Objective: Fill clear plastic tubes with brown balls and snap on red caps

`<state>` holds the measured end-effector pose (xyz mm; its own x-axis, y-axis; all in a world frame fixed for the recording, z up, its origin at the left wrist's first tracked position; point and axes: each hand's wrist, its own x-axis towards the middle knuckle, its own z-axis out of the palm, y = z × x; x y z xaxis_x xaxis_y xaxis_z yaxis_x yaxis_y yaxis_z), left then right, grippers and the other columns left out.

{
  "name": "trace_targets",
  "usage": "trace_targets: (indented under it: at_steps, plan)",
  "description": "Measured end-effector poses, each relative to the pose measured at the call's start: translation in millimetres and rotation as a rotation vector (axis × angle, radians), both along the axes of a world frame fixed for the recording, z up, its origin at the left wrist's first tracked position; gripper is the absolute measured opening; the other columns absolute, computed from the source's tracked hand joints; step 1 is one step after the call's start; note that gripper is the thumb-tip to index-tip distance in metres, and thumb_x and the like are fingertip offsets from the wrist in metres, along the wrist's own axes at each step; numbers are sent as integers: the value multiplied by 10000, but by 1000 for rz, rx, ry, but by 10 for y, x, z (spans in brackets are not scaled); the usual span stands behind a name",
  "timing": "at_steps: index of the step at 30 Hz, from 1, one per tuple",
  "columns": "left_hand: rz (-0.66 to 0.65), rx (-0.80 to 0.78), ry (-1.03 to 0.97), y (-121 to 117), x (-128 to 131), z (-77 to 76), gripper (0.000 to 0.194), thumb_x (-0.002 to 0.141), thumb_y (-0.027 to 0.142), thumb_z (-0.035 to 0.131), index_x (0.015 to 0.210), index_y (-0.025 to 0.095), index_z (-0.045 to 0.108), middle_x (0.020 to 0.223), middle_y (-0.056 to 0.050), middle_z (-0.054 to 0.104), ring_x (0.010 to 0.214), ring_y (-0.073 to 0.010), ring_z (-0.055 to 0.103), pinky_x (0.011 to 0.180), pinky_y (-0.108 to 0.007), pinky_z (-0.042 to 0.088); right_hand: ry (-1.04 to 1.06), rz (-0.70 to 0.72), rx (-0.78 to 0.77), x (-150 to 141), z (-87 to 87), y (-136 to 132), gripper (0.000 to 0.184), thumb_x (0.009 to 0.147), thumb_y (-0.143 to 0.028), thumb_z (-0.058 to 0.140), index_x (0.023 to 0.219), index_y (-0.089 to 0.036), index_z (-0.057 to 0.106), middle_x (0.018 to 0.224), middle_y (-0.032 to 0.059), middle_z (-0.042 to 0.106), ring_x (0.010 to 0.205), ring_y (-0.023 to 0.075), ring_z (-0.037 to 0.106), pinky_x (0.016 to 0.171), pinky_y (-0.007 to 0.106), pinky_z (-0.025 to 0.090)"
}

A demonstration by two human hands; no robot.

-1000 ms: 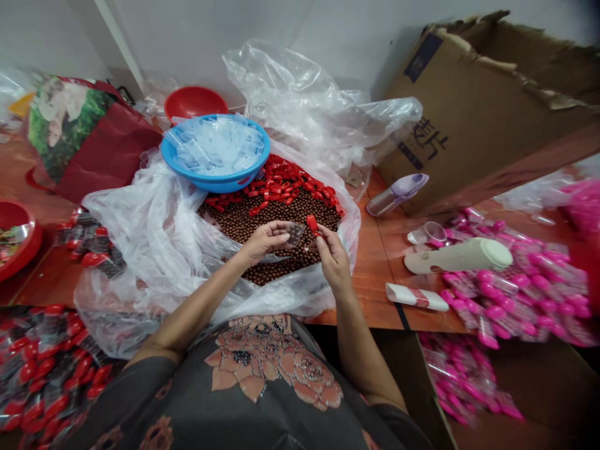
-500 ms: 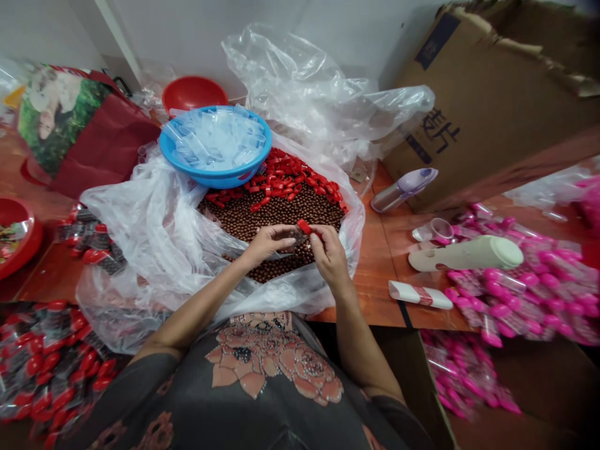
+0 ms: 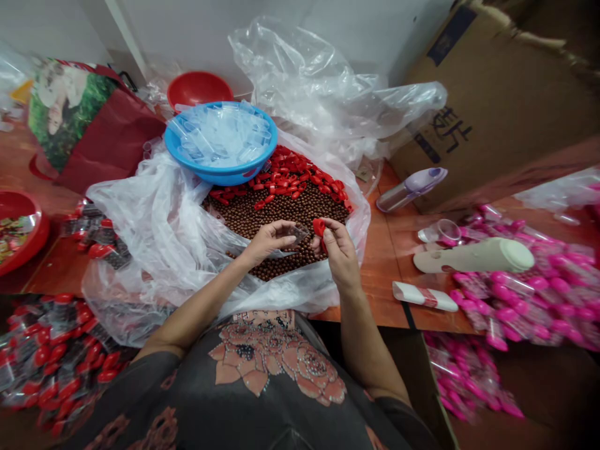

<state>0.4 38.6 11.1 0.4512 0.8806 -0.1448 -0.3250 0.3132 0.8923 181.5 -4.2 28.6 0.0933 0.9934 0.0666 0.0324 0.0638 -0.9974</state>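
Observation:
Over a heap of brown beads, my left hand pinches a small clear plastic tube. Whether the tube has anything in it, I cannot tell. To its right, the fingers of my right hand are closed on a red plastic cap. A small gap separates cap and tube. Loose red caps lie along the far side of the beads. Behind them, a blue bowl holds many clear tubes. A white plastic sheet spreads under and around the beads.
Red-capped filled tubes are piled at the left, pink-capped ones at the right. A cardboard box stands at the back right. A lilac-topped bottle, a pale bottle and a red bag are on the table.
My right hand has moved slightly right with the red cap, which has turned. The clear tube in my left hand now shows, with a gap between it and the cap.

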Motion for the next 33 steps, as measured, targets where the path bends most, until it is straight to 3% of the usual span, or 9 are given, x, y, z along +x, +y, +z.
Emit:
trace_targets:
  at_steps: [4,8,12,19,24,27,30,33]
  plan:
    - [-54,20,4,-26,-14,36,440,665,294,816,1056,149,676,1111,-93,682,995,-209,638,827,-330,545,-91,-1,29,-4,0,24,323,928,-461,505,1186,-285,585,700,-35,583,563,113,526,512,251,463]
    - [-55,15,9,-39,-13,38,444,660,284,816,1063,146,690,1097,-88,688,967,-199,645,811,-311,541,-225,16,86,-20,13,27,350,885,-442,583,1189,-277,632,955,23,685,842,183,633,737,336,545]
    - [-44,39,57,-36,-3,8,443,652,285,817,1059,143,714,1044,-70,704,916,-184,652,813,-309,538,-399,34,148,-38,27,17,317,924,-416,526,1177,-286,667,1072,37,689,1003,216,626,921,410,507]
    - [20,134,180,-113,-10,-6,395,707,271,772,1083,157,733,1027,-63,724,836,-166,666,789,-308,549,-657,124,312,21,31,-6,361,968,-351,468,1303,-309,594,1019,52,647,946,197,621,885,365,508]
    - [84,290,313,-151,-17,-22,380,750,265,735,1122,184,722,1115,-72,717,979,-203,665,908,-351,525,-784,136,357,59,9,22,387,990,-338,417,1347,-271,550,1023,68,645,952,198,624,877,360,514]
    - [117,327,333,-156,-56,25,355,772,267,707,1113,170,724,1125,-80,714,1029,-207,653,973,-365,493,-862,218,411,28,-25,31,434,992,-360,402,1400,-230,474,1084,100,638,995,218,619,892,391,515]
    - [113,306,300,-237,-81,95,342,780,271,678,1096,151,728,1086,-79,721,1020,-192,651,1010,-345,464,-906,240,497,2,-129,-16,716,880,-546,560,1455,-170,359,1190,165,593,1073,295,587,893,467,511]
    - [87,249,211,-228,-15,-34,431,697,368,742,1064,143,733,994,-73,717,977,-205,659,962,-342,495,-889,199,454,29,-401,115,758,790,-631,618,1363,-158,467,1062,157,604,932,326,595,777,504,513]
